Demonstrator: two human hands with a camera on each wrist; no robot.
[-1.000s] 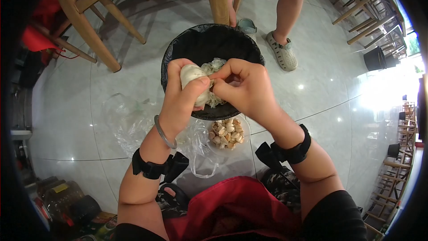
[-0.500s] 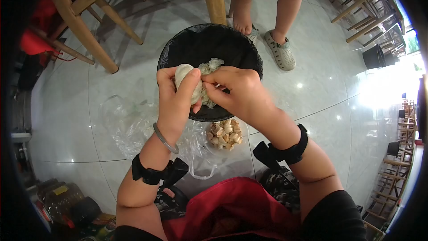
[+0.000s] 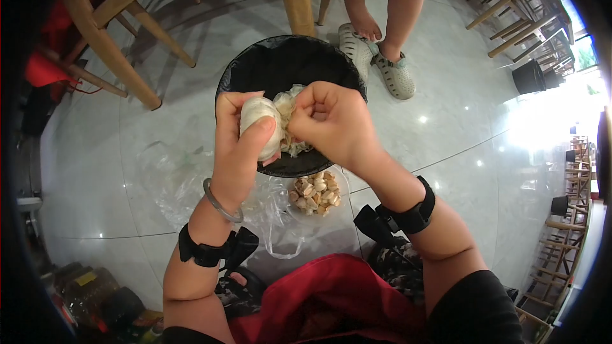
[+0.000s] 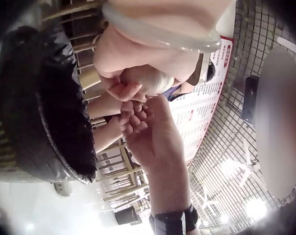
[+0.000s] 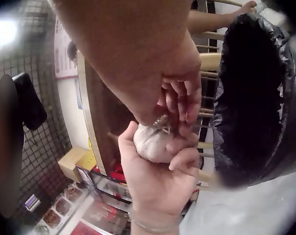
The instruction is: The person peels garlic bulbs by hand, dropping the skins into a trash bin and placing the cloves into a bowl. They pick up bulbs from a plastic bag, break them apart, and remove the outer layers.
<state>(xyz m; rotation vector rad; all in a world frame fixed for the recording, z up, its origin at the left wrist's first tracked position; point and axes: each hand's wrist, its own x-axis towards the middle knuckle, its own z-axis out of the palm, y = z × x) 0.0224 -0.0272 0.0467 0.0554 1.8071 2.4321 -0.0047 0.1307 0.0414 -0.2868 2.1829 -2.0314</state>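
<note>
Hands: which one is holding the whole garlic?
The left hand, the one with the bangle on its wrist: it wraps round the garlic bulb. The right hand only pinches the loose papery skin.

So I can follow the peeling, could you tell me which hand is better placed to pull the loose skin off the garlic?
Probably the right. The right hand pinches the papery skin beside the garlic bulb, over the black bin, while the left hand grips the bulb itself.

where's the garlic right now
Head view, centre: the garlic sits in the left hand, just left of the right hand pinching its skin, above the bin.
</note>
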